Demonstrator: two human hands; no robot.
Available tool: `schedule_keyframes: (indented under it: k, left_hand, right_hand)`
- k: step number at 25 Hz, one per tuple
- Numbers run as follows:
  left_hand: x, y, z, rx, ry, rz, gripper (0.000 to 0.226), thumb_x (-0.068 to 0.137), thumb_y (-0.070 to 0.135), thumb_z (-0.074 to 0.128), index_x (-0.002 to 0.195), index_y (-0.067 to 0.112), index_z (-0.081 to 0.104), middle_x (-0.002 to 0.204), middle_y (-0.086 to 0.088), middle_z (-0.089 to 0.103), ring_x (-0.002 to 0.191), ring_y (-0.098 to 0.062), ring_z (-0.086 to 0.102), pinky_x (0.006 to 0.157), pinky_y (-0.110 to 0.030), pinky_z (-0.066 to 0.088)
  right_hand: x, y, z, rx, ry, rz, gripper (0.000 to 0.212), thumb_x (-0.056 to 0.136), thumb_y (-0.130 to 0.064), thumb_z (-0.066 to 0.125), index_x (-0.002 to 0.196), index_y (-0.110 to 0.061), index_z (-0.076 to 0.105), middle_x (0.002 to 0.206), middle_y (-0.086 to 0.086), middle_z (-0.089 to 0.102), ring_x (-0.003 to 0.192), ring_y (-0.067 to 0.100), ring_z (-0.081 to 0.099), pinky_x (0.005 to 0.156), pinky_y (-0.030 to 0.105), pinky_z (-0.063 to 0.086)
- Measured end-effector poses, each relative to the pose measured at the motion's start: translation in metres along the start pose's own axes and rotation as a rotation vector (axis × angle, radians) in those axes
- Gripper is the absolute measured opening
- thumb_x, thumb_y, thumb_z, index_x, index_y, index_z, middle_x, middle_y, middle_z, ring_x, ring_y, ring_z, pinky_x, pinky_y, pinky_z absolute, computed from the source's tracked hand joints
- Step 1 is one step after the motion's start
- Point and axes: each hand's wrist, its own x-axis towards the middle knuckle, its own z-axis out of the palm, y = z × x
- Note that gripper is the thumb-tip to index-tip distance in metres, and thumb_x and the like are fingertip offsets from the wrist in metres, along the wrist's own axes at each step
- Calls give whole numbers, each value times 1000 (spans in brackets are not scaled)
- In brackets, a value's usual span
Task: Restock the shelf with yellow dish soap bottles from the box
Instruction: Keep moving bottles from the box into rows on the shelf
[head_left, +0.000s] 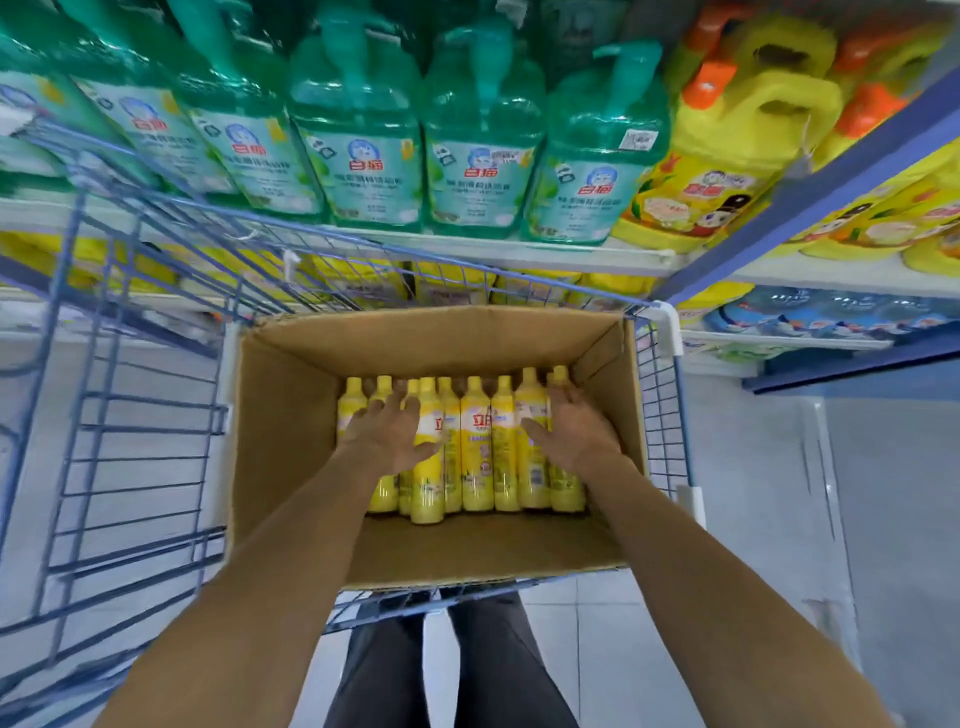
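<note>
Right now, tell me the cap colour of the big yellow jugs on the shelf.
Orange, on the jug caps, clearest top right in the head view.

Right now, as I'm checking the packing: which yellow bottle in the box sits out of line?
The bottle beside the thumb of the left hand: its base juts nearer the person than those of the other bottles.

Cardboard box (441, 338) in blue wire cart (662, 415)

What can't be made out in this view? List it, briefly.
Head view:
Yellow plastic dish soap bottles in the brown cardboard box: several partly covered by left hand and right hand.
Yellow packs behind blue wire cart: blurred, screened by wires.
Bottle label print: too small.
</note>
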Motion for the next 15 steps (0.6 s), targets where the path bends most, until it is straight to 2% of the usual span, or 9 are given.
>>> schedule_keyframes:
  k: [3,6,10,13,15]
  left_hand:
    - [20,-2,11,22,-18,8,85,93,64,49,154,11,23,153,-17,35,137,-36,40,105,-48,44]
    - [49,-4,24,7,-17,19,78,92,64,52,146,11,33,151,-17,37,135,-37,43,103,-49,45]
    - [97,-10,52,-119,-21,-28,75,89,64,57,135,7,40,148,-18,38,126,-38,48,96,-51,48]
    - [121,-2,72,-282,3,-66,71,87,55,67,128,1,43,144,-23,40,119,-42,55,90,-49,51]
    - [130,6,85,-376,64,-117,70,87,43,73,130,-1,40,143,-26,39,117,-46,58,87,-47,51]
  right_hand:
    - [13,10,12,109,27,77,79,100,-53,52,157,-6,23,159,18,31,142,37,37,109,45,42]
    - [38,11,19,212,58,169,79,99,-48,56,156,-4,23,157,20,32,142,37,36,110,43,38]
    - [75,24,45,268,92,248,81,96,-50,59,155,-7,27,159,15,29,148,33,28,119,40,29]
    - [93,32,65,203,156,269,72,93,-47,65,145,-4,40,150,17,38,140,36,38,113,42,37]
    - [104,39,74,182,166,238,66,90,-38,71,140,-5,46,144,20,44,134,38,45,108,41,40]
